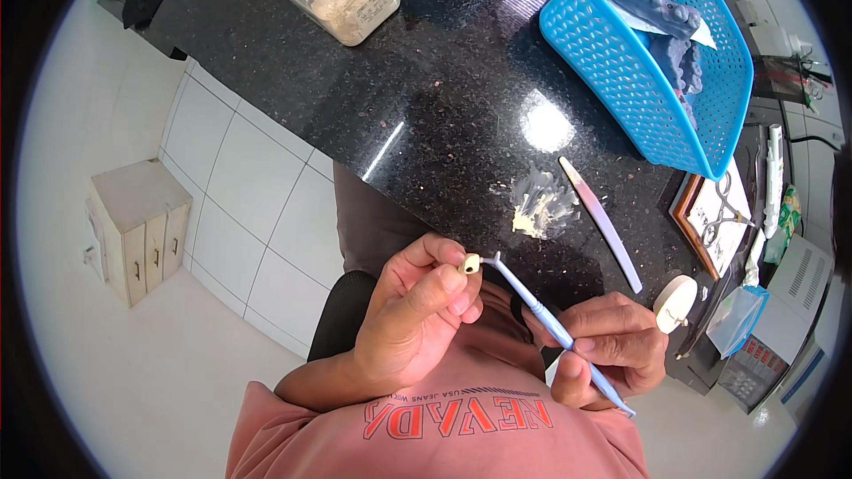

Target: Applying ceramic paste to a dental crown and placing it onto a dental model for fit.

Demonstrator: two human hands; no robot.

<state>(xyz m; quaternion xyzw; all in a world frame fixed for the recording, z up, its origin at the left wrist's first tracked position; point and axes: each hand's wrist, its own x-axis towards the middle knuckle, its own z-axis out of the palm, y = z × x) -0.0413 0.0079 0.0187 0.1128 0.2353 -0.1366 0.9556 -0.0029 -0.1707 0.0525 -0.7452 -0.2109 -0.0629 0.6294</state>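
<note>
Between the thumb and fingers of my left hand [413, 310] is a small cream dental crown [470, 263] with a dark opening in its side. My right hand [612, 346] grips a slim blue-handled dental tool [552, 325] like a pen. Its bent tip reaches the crown's right side; whether the two touch I cannot tell. Both hands are held in front of my shirt, at the near edge of the black counter. Just beyond them lies a smear of white and cream paste [537, 204], with a pink-and-lavender spatula [602, 226] to its right.
A blue perforated basket [621, 80] with grey-blue dental models [661, 13] stands at the far right. An orange-rimmed jar of beige powder [351, 9] is at the far left. Scissors [723, 213] lie on a wood-edged board [692, 222]. A round cream disc [676, 303] sits near my right hand.
</note>
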